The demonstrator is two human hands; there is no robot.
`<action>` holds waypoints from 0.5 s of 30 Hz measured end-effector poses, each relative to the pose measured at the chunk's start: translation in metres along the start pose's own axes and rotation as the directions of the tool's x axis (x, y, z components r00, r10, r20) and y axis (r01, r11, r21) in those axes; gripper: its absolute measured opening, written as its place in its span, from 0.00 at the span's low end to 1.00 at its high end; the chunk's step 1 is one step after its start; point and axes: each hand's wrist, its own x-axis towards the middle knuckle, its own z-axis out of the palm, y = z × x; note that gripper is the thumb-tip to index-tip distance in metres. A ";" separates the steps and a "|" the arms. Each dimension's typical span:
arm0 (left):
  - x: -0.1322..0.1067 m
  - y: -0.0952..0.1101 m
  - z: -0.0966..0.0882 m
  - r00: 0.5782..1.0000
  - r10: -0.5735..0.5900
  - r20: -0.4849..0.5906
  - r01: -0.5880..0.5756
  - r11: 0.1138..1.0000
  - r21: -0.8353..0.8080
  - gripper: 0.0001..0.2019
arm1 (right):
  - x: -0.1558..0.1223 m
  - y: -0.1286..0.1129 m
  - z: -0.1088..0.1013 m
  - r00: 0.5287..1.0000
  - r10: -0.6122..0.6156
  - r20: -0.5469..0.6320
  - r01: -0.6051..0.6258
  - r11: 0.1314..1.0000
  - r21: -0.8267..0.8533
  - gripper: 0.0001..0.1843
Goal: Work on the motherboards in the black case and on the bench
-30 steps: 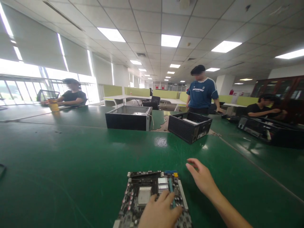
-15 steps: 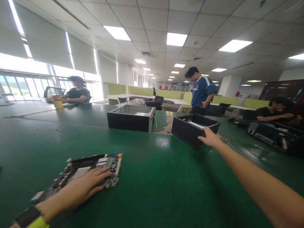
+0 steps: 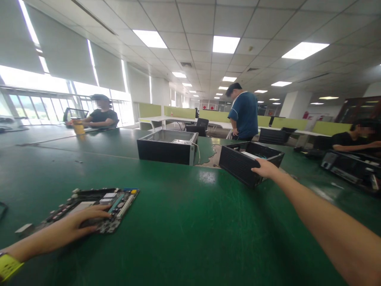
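A motherboard [image 3: 86, 210] lies flat on the green tabletop at the lower left. My left hand [image 3: 74, 226] rests across its near side, fingers stretched out and partly covering it. On the right, my right hand [image 3: 266, 168] grips the top edge of a black computer case [image 3: 238, 165] at its near corner. This case stands open at the top, set at an angle, with a light strip inside. Exactly how my right fingertips sit inside the case is hidden.
Another open computer case [image 3: 165, 153] stands mid-table with a white cable [image 3: 199, 153] hanging out. A third case [image 3: 351, 169] sits far right, near a seated person. A person in blue [image 3: 245, 113] stands behind the table. Another sits far left by an amber cup [image 3: 79, 128].
The motherboard and my left hand have slid left across the table. My right hand stays on the case's edge. The person in blue has turned, and the view has shifted slightly.
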 end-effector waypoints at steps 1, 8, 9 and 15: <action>0.003 0.003 0.001 0.999 -0.013 -0.037 0.013 1.000 0.006 0.18 | -0.002 0.000 -0.001 1.000 0.007 0.010 -0.007 1.000 -0.025 0.29; 0.052 0.112 -0.003 0.982 0.105 -0.157 -0.108 0.994 -0.010 0.16 | -0.014 -0.018 -0.018 0.991 0.132 0.032 -0.124 0.976 -0.181 0.26; 0.064 0.138 -0.002 0.976 0.151 -0.153 -0.159 0.987 -0.038 0.17 | -0.018 -0.021 -0.024 0.992 0.123 0.040 -0.113 0.975 -0.191 0.24; 0.146 0.306 0.020 0.850 0.459 -0.258 -0.497 0.861 -0.106 0.14 | -0.057 -0.045 -0.069 0.979 -0.071 0.192 0.104 0.980 -0.171 0.13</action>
